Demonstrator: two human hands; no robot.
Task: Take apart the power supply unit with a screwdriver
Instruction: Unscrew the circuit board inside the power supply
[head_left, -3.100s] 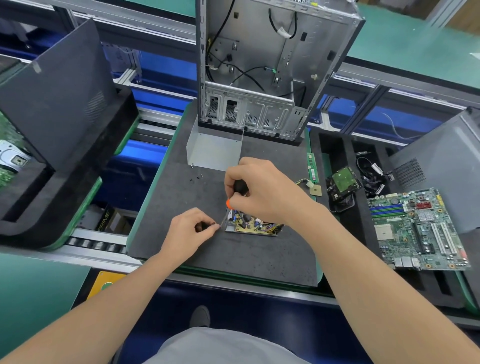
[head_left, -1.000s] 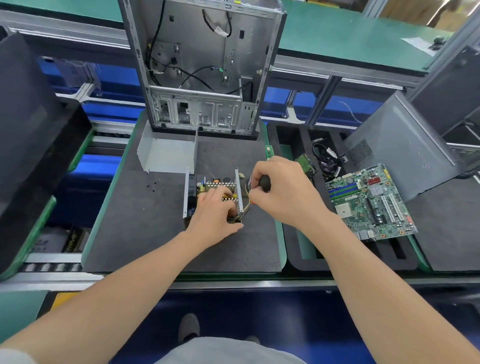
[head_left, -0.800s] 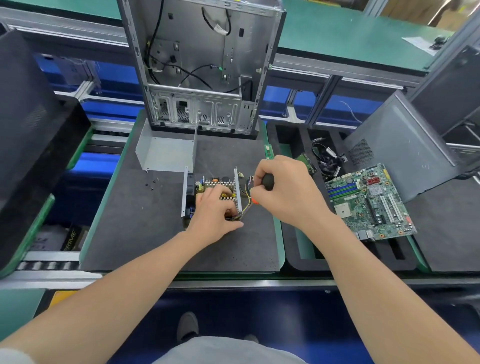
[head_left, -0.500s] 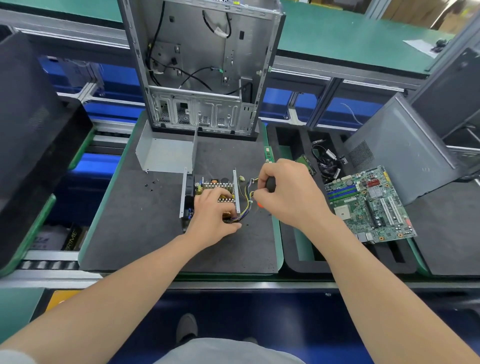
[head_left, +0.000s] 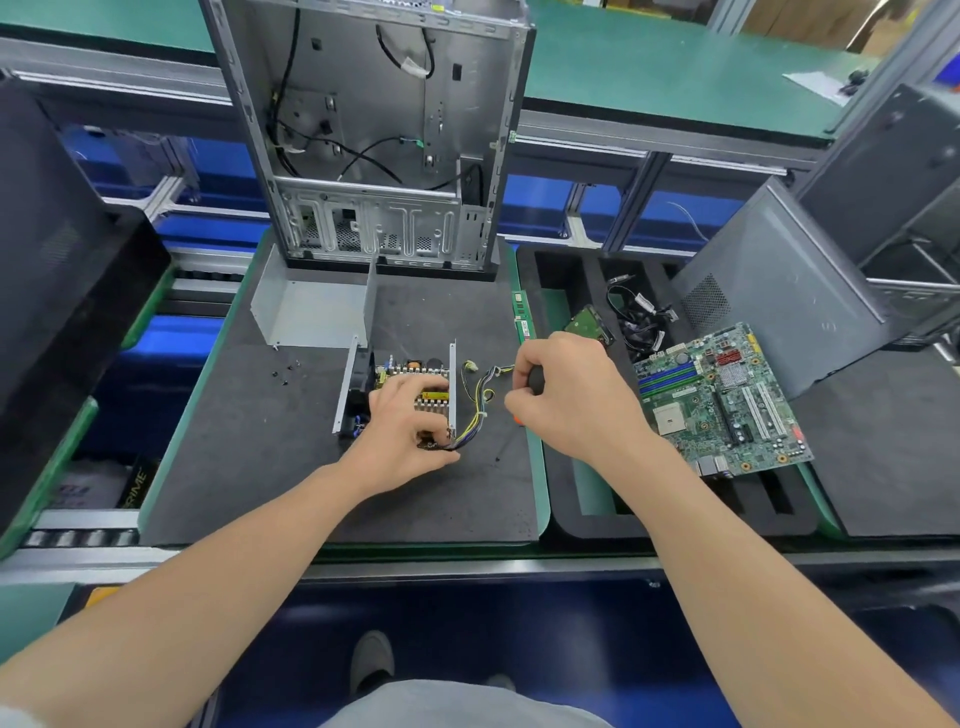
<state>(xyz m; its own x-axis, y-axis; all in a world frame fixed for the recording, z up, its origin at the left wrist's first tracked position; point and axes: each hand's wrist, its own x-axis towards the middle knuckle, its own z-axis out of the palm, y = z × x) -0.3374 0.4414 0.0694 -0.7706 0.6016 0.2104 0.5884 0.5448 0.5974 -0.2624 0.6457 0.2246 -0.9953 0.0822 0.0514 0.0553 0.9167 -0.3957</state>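
Note:
The opened power supply unit (head_left: 410, 371) lies on the dark foam mat (head_left: 270, 447), its circuit board and grey metal side walls exposed. My left hand (head_left: 408, 431) rests over the board, its fingers curled round the bundle of yellow and black wires (head_left: 480, 402) at the unit's near right corner. My right hand (head_left: 566, 397) grips the black and orange screwdriver (head_left: 535, 379) just right of the unit, its thin shaft pointing down at the mat. The removed grey metal cover (head_left: 311, 312) stands behind the unit.
An empty computer case (head_left: 374, 130) stands upright at the back of the mat. A few loose screws (head_left: 284, 373) lie left of the unit. A foam tray on the right holds a motherboard (head_left: 722, 400), a hard drive (head_left: 589, 323) and cables (head_left: 641, 317). Grey case panels (head_left: 779, 291) lean at right.
The unit was turned and moved from my front to the mat's middle. In the last second my right hand with the screwdriver drew away to the right, while my left hand stayed on the wires.

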